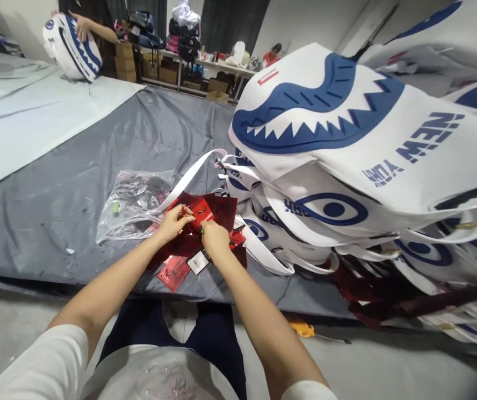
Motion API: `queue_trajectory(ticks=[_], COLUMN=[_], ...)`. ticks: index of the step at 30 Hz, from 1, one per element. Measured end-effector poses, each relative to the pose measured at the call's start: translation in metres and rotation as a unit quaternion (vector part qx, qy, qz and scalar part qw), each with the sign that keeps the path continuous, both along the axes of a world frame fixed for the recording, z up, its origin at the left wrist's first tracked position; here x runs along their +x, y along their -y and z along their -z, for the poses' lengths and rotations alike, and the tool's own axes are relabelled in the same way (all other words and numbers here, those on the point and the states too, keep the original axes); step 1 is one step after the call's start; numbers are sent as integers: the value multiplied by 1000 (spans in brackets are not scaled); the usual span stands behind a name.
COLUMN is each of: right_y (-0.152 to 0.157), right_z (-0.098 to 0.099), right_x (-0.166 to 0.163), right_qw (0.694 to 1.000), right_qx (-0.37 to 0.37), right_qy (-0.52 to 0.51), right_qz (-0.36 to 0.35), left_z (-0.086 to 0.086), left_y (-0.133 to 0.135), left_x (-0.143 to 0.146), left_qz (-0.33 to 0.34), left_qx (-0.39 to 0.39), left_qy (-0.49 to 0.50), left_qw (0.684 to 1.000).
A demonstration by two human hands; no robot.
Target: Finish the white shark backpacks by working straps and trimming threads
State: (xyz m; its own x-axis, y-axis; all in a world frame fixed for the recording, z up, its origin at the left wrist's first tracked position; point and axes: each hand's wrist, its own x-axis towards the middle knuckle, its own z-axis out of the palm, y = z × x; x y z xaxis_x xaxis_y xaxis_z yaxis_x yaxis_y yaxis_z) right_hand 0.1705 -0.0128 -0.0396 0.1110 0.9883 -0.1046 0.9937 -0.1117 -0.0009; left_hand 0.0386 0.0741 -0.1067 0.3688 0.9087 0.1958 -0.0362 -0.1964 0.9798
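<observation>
From where I stand, the bare left hand and bare right hand meet almost fingertip to fingertip, fingers bent in over a small red card with a dark printed mark; I cannot tell what either actually grips; the closeness suggests fine fingerwork; the heap of shiny red plastic film lies under them by the worktop's near edge, probably for easy reach, a white barcode tag among it; the crumpled clear plastic bag sits just left; white bags with blue shark mouths crowd the right end, presumably stacked to save room; wrinkled grey sheeting covers the worktop; at its far left corner another person's hand rests on a white backpack; brown cardboard boxes stand behind
</observation>
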Motion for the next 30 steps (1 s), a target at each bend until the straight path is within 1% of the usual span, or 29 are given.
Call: queue_trajectory(ticks=[4, 7, 8, 9, 10, 11, 12, 13, 14, 15, 16, 17, 18, 19, 20, 22, 24, 26, 28, 30], right_y=[1, 12, 19, 27, 36, 46, 57, 67, 76, 84, 92, 99, 105, 112, 118, 130, 141, 151, 160, 167], right_z=[-8, -16, -18, -19, -19, -18, -17, -15, -12, -10, -7, -5, -4, -3, -2, -3, -4, -6, -8, -10], right_x=[-3, 6, 12, 18, 26, 34, 42, 51, 59, 67, 73, 79, 84, 87, 90, 92, 93, 94, 98, 102], right_qw=[999, 997, 995, 991, 982, 964, 932, 888, 839, 795, 758, 726, 700, 678, 661, 643, 647, 659, 663, 657], right_qx=[21, 47, 63, 97, 151, 222, 302, 379, 438, 474, 490, 490, 481, 468, 454, 430, 412, 404, 418, 438], right_qy=[-7, -8, -11, -29, -62, -111, -173, -241, -305, -359, -406, -451, -493, -528, -556, -591, -601, -599, -587, -577], right_qz=[24, 60, 73, 85, 94, 98, 99, 100, 106, 120, 142, 167, 191, 208, 220, 228, 224, 210, 203, 209], left_z=[-1, 1, 1, 1, -1, -4, -9, -15, -21, -29, -37, -45, -52, -59, -64, -73, -78, -79, -77, -73], left_y=[-5, -14, -17, -19, -19, -17, -14, -8, -1, 8, 19, 31, 43, 55, 68, 91, 112, 129, 143, 155], left_x=[-9, -11, -11, -11, -11, -10, -10, -9, -8, -7, -5, -2, 2, 7, 13, 27, 42, 57, 72, 85], left_qz=[-26, -62, -71, -78, -86, -96, -113, -139, -172, -208, -239, -257, -257, -238, -202, -108, -22, 45, 94, 131], left_qx=[2, -3, -8, -13, -14, -2, 28, 74, 132, 193, 248, 292, 322, 343, 353, 342, 305, 268, 241, 222], left_qy=[-5, -8, -9, -13, -21, -37, -63, -97, -133, -164, -183, -191, -187, -177, -165, -147, -138, -138, -139, -148], left_qw=[1000, 998, 997, 997, 996, 995, 991, 983, 967, 945, 921, 902, 892, 891, 898, 922, 942, 953, 956, 955])
